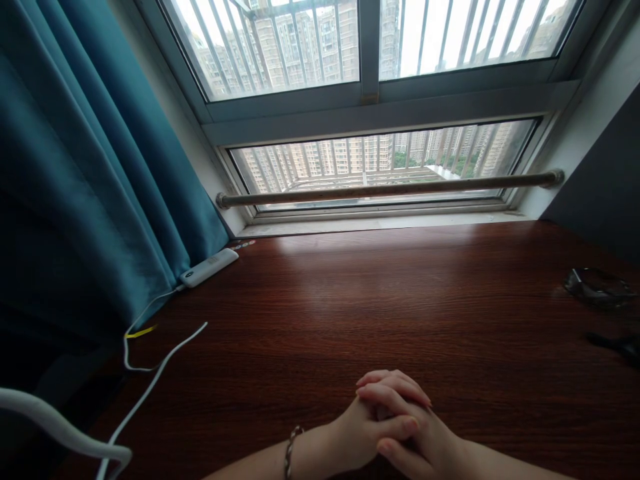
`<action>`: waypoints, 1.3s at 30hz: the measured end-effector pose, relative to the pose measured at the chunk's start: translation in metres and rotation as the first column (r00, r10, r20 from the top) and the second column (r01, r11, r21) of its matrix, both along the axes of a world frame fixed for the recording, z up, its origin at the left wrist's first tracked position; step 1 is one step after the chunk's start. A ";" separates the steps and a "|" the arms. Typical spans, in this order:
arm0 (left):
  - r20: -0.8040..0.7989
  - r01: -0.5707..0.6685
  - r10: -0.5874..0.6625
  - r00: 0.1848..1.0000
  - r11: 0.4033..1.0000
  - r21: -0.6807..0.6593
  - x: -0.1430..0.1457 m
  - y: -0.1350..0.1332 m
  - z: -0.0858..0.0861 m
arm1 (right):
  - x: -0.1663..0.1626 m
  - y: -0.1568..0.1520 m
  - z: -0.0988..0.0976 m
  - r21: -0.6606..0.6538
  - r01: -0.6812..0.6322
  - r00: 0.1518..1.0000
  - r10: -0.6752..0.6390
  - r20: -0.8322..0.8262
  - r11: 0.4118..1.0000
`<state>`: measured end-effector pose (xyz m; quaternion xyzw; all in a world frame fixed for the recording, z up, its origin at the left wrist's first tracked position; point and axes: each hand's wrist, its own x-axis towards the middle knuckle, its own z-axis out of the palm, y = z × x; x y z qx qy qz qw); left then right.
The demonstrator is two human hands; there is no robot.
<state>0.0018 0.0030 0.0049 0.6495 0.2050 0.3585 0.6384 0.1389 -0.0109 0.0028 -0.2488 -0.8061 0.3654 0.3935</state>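
My left hand point(357, 433) and my right hand point(425, 443) rest clasped together on the dark wooden desk point(400, 300), near its front edge. Their fingers are interlaced and hold nothing but each other. A bracelet point(291, 448) circles my left wrist. No object lies within reach of the fingers; the nearest things are a white cable point(150, 383) to the left and dark items at the right edge.
A white remote-like device point(210, 267) lies at the desk's back left by a teal curtain point(85, 173). A clear wrapped object point(597, 287) and a dark object point(617, 345) sit at the right. A window with a metal rail point(390, 190) runs behind the desk.
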 end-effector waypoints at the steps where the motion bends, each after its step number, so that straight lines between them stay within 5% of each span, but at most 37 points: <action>1: -0.001 0.000 0.000 1.000 1.000 0.001 0.000 0.000 0.000 | 0.000 0.000 0.000 0.001 0.001 1.000 -0.001 -0.002 1.000; 39: 0.011 0.006 -0.006 1.000 1.000 -0.022 0.000 -0.001 -0.003 | -0.001 -0.003 0.007 -0.022 0.011 1.000 -0.011 0.020 1.000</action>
